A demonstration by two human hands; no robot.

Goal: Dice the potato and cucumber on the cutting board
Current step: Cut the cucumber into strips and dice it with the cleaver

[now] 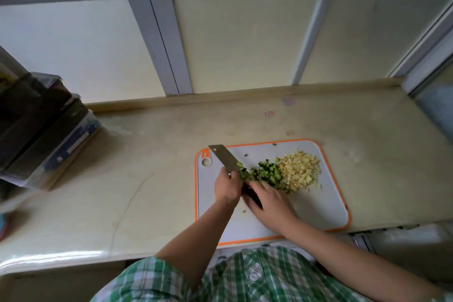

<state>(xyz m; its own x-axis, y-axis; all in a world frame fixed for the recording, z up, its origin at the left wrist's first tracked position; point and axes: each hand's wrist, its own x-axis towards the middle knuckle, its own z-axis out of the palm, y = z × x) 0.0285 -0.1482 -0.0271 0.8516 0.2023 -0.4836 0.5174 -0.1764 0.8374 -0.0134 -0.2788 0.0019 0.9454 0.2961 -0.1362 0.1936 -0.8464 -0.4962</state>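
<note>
Half of cutting board [307, 211] bare; right hand [269, 203] grips knife [224, 158]; left hand [228, 185] grasp unclear.

Open counter [147, 179] left of the cutting board [306, 216], until stacked containers [49, 127].

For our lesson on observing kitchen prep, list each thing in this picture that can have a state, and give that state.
potato: diced, piled on the board.
cucumber: diced, piled against the potato; some bits on the blade.
knife: held by its handle.
right hand: grips the knife handle.
left hand: against the blade; grip unclear.
cutting board: flat on the counter.
</note>
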